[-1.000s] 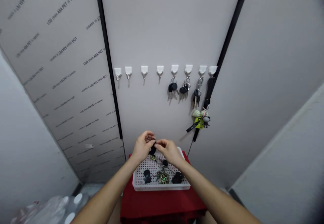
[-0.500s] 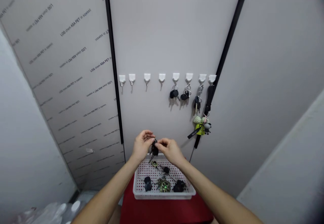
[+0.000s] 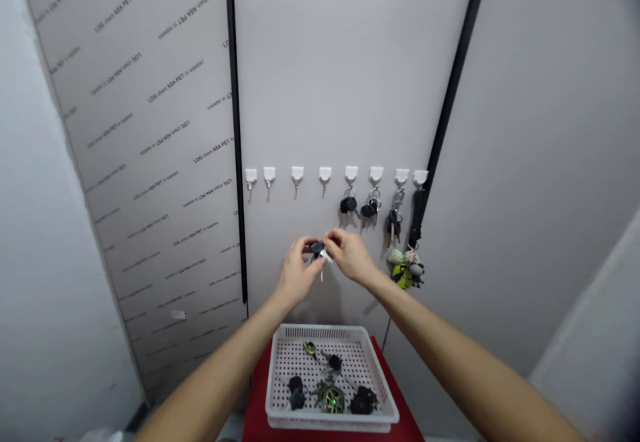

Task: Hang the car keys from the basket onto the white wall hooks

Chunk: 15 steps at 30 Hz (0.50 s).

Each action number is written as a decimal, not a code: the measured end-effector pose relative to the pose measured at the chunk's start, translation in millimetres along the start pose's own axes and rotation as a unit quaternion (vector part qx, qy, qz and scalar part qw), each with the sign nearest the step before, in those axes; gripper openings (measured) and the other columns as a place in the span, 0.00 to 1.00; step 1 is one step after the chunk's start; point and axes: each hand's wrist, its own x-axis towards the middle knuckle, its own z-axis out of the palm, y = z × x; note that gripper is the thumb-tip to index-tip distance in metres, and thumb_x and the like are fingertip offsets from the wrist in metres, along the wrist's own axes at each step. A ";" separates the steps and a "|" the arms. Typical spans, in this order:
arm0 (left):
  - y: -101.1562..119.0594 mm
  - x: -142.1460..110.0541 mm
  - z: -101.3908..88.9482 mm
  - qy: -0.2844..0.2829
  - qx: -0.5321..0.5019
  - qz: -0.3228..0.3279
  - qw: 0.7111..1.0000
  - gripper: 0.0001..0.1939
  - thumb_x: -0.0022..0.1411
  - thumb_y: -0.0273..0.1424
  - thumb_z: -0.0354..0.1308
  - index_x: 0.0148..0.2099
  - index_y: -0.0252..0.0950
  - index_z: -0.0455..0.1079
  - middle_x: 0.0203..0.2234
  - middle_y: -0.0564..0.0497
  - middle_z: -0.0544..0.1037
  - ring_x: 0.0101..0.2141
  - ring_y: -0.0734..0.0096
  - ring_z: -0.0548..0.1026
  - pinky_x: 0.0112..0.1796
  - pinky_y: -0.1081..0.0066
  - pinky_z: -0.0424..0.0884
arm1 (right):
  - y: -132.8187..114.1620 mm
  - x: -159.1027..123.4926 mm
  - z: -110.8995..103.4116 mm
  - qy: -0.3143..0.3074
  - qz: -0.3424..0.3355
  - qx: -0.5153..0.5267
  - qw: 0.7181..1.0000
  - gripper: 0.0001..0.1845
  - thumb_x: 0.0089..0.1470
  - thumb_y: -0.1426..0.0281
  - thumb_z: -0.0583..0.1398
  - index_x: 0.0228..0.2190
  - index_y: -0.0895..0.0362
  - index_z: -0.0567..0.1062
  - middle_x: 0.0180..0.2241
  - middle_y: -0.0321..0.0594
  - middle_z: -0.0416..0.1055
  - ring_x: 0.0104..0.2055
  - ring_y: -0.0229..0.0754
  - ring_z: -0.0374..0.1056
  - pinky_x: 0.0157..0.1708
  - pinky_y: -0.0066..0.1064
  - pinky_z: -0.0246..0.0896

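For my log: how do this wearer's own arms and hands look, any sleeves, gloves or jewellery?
The left hand and right hand are ungloved. Both forearms are bare to the picture's edge, with no sleeve, watch, bracelet or marking visible. Small rings can't be ruled out, as the fingers are partly hidden.

- Red stand (image 3: 406, 422): under white perforated plastic basket (image 3: 333, 423).
- Basket front: round gold-green fob (image 3: 333, 400) between two black-headed key bunches (image 3: 363, 401).
- Grey wall panel (image 3: 350, 62): behind basket, eight white plastic hooks (image 3: 325, 174) in a row on it.
- Black strap (image 3: 417, 215): rightmost hook.
- Small dark-headed key set (image 3: 317, 247): between left hand (image 3: 297, 272) and right hand (image 3: 350, 254), above basket, below fourth hook from left.
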 end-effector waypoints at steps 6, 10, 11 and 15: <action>17.1 69.7 4.4 0.035 0.000 0.008 0.999 0.12 0.45 0.25 0.47 0.36 0.35 0.62 0.29 0.51 0.70 0.29 0.77 0.68 0.32 0.75 0.63 | -4.8 58.0 -23.4 0.082 0.031 -0.013 0.996 0.08 0.41 0.71 0.50 0.21 0.61 0.67 0.15 0.35 0.64 0.18 0.31 0.59 0.22 0.21 0.52; 22.2 91.7 2.7 0.061 0.041 -0.021 0.997 0.15 0.45 0.23 0.43 0.37 0.35 0.62 0.31 0.51 0.70 0.31 0.76 0.68 0.34 0.74 0.63 | -9.9 80.5 -31.7 0.098 0.033 -0.050 0.993 0.09 0.42 0.72 0.49 0.22 0.62 0.68 0.15 0.37 0.65 0.18 0.31 0.61 0.23 0.21 0.54; 24.4 92.9 2.1 0.073 0.048 -0.013 0.996 0.17 0.44 0.23 0.43 0.39 0.35 0.61 0.32 0.51 0.70 0.33 0.76 0.68 0.35 0.73 0.62 | -10.8 84.9 -32.2 0.099 0.036 -0.063 0.992 0.10 0.42 0.72 0.49 0.22 0.62 0.68 0.16 0.37 0.66 0.19 0.31 0.61 0.24 0.21 0.54; 33.3 89.8 0.1 0.068 0.105 0.028 0.992 0.18 0.45 0.23 0.42 0.40 0.35 0.61 0.37 0.51 0.68 0.38 0.74 0.65 0.39 0.73 0.59 | -10.1 100.0 -29.6 0.077 0.073 -0.125 0.986 0.10 0.41 0.73 0.49 0.23 0.62 0.70 0.17 0.40 0.67 0.22 0.34 0.63 0.25 0.23 0.55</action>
